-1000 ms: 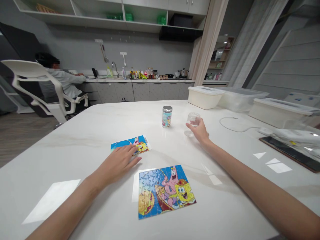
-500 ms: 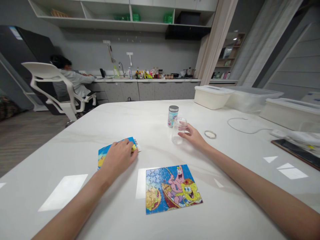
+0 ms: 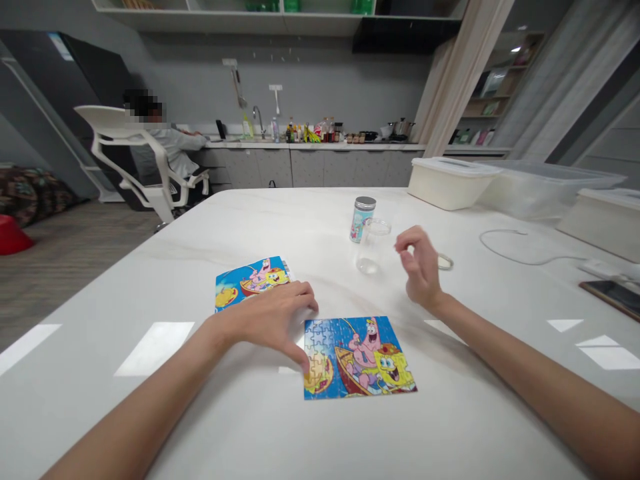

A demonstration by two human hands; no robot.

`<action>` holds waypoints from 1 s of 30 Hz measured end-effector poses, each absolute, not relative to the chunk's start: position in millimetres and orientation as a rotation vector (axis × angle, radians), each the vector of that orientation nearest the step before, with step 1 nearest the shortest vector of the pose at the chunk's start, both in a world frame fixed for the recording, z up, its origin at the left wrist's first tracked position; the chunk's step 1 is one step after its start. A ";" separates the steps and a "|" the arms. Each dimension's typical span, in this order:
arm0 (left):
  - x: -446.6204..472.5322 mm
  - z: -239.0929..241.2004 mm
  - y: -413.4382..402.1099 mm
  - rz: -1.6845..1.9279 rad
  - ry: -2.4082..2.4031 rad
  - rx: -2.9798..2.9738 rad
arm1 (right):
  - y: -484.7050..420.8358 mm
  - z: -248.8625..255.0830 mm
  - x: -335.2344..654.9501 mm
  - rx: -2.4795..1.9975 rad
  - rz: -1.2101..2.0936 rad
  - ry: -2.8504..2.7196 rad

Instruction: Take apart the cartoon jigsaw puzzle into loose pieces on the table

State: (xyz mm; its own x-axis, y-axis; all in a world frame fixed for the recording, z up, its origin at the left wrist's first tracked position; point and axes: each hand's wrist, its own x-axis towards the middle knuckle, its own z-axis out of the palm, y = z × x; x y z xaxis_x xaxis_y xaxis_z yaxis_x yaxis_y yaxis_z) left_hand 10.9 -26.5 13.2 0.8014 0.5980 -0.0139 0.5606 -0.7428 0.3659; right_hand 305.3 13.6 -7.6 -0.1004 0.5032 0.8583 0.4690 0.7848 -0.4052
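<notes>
- Left of centre: the picture card (image 3: 253,283) lay flat.
- Centre: the left hand (image 3: 273,320), spread and empty, touched the finished jigsaw puzzle (image 3: 357,358) at its left edge; a sideways drag might split the joints.
- Right of centre: the right hand (image 3: 420,267), loosely curled and empty, hovered beside the clear jar (image 3: 373,247); a brush might topple it.

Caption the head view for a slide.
Left hand at the puzzle; right hand hovers, empty, beside a clear jar.

The table (image 3: 150,280) carries one puzzle (image 3: 357,360), one card (image 3: 250,283), two jars, a capped jar (image 3: 363,219) and a clear jar (image 3: 373,247), one loose lid (image 3: 445,262), one cable (image 3: 515,247) and one dark board (image 3: 610,297) at its right edge. Three bins (image 3: 450,183) line its far right corner. One chair (image 3: 135,160) stands beyond its left edge.
</notes>
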 end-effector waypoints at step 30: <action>22.7 13.2 -37.0 0.058 1.076 2.280 | -37.5 -7.3 255.2 -0.945 0.618 -2.632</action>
State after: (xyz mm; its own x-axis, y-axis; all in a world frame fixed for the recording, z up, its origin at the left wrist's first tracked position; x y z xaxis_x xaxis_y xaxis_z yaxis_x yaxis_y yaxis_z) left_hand 22.7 -37.0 13.2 0.6686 0.7134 -0.2100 0.6865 -0.4834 0.5432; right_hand 255.2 -37.5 -7.3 -0.7480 0.6541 0.1124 0.5357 0.6950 -0.4796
